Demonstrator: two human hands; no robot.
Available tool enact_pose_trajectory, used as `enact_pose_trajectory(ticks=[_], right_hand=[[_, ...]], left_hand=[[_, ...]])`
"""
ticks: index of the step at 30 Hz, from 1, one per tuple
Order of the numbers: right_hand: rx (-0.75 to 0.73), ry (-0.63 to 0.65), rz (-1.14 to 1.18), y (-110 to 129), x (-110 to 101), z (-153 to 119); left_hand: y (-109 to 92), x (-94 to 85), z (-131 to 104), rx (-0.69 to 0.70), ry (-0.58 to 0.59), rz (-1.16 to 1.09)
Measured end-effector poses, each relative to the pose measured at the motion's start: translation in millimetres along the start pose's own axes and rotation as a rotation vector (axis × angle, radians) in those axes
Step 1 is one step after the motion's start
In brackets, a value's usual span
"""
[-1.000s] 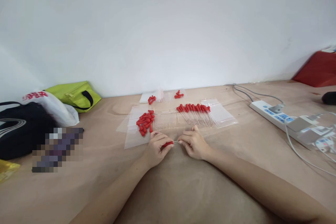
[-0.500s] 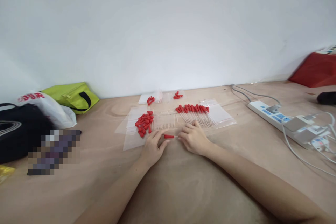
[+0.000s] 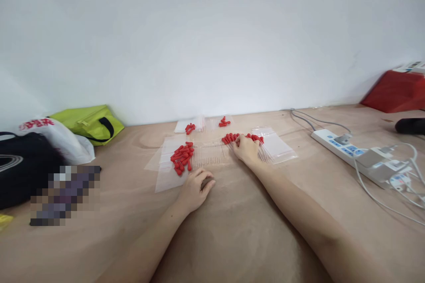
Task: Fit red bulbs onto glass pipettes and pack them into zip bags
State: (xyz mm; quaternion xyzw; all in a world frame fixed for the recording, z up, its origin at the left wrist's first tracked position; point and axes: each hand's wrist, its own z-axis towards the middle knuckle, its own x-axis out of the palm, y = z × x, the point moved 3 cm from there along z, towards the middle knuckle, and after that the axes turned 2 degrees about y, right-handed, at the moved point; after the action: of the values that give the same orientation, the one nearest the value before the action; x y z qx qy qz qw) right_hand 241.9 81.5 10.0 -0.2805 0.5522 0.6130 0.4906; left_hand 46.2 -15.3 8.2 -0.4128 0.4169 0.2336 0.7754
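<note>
My left hand (image 3: 195, 189) rests on the table with its fingers curved and apart, holding nothing. Just beyond its fingertips is a pile of loose red rubber bulbs (image 3: 181, 155) on a clear plastic bag (image 3: 163, 181). To the right of that pile, thin clear tubes (image 3: 207, 154) lie side by side. My right hand (image 3: 247, 148) reaches over a row of red-bulbed droppers (image 3: 228, 139), its fingers closed at the bulb ends. It seems to grip a dropper there, though the fingers hide most of it. Another clear bag (image 3: 280, 143) lies under the row's right end.
Two small groups of red bulbs (image 3: 190, 128) lie farther back near the wall. At right are a white power strip (image 3: 341, 143) with plugs and cables, and a red bag (image 3: 395, 90). A green bag (image 3: 89, 121), white plastic bag (image 3: 71, 141) and black bag (image 3: 26, 163) stand at left.
My right hand has moved forward and slightly right, from beside my left hand to the dropper row. The red-bulbed dropper between my hands is gone from there. My left hand has barely moved.
</note>
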Motion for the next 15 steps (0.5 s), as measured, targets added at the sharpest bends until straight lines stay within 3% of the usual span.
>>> enact_pose_trajectory(ticks=[4, 9, 13, 15], right_hand=[[-0.086, -0.021, -0.015, 12.7, -4.3, -6.6], [-0.117, 0.096, -0.117, 36.3, 2.0, -10.3], [-0.072, 0.171, -0.173, 44.0, 10.8, -6.7], [-0.077, 0.178, -0.183, 45.3, 13.1, -5.2]], left_hand=[[0.9, 2.5, -0.2, 0.006, -0.001, -0.002], [5.1, 0.1, -0.7, -0.003, -0.078, 0.071], [12.2, -23.2, 0.6, -0.169, -0.262, 0.395], [15.3, -34.6, 1.4, -0.266, -0.280, 0.597]])
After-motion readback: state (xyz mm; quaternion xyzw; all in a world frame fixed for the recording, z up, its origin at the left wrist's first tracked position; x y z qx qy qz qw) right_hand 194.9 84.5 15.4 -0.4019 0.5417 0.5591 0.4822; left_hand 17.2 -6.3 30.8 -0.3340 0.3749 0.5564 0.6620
